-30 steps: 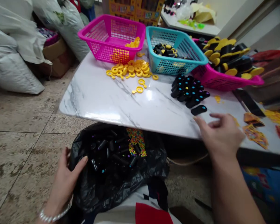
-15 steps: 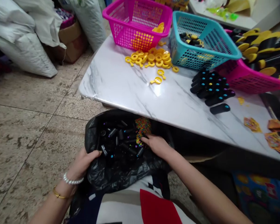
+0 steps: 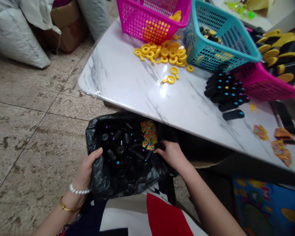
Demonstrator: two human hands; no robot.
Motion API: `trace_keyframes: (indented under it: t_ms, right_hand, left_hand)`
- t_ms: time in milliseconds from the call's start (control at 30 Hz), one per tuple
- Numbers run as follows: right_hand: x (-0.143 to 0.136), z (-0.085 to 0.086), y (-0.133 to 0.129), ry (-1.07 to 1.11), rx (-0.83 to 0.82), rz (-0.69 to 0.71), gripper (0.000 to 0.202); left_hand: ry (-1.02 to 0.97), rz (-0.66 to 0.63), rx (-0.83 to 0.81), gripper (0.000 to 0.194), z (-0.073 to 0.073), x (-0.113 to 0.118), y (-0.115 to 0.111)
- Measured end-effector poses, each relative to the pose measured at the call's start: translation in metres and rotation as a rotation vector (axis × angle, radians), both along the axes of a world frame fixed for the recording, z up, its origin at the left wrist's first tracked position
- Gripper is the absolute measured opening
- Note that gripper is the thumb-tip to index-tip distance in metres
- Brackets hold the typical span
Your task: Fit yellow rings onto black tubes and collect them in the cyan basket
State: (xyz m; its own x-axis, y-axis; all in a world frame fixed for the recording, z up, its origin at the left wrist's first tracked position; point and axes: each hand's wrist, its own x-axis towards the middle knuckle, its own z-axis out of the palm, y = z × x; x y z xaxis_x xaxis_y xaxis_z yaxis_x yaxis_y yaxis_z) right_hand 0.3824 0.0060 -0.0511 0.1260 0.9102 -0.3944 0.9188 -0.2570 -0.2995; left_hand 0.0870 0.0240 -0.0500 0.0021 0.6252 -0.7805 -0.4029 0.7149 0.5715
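Note:
A black plastic bag (image 3: 98, 177) lies open on the lap, filled with black cylindrical pieces (image 3: 126, 137), some with blue or purple dots. Small multicoloured beads (image 3: 149, 134) lie in a patch at its right side. My left hand (image 3: 89, 164), with a pearl bracelet above it, grips the bag's left rim. At the right side, my right hand (image 3: 170, 152) is closed with bent fingers beside the beads, pinching a dark piece. Its exact shape is hard to tell.
The white marble table (image 3: 123, 85) edges over the bag. On it are yellow rings (image 3: 164, 52), a pink basket (image 3: 130, 19), a blue basket (image 3: 199, 49) and a cluster of black pieces (image 3: 226, 90). White sacks (image 3: 12, 36) stand on the floor.
My right hand has drawn its fingers in and shifted slightly right, off the beads. More of the bead patch shows. The view has moved a little.

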Motion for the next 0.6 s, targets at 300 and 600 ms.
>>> trace_keyframes:
  t_ms: [300, 600]
  right_hand:
    - [-0.002, -0.012, 0.005, 0.213, 0.316, 0.065, 0.036]
    - [-0.005, -0.019, 0.006, -0.015, 0.149, 0.058, 0.037]
  left_hand:
    - [-0.096, -0.024, -0.017, 0.047, -0.005, -0.007, -0.003]
    - [0.007, -0.011, 0.003, 0.045, 0.000, -0.001, -0.002]
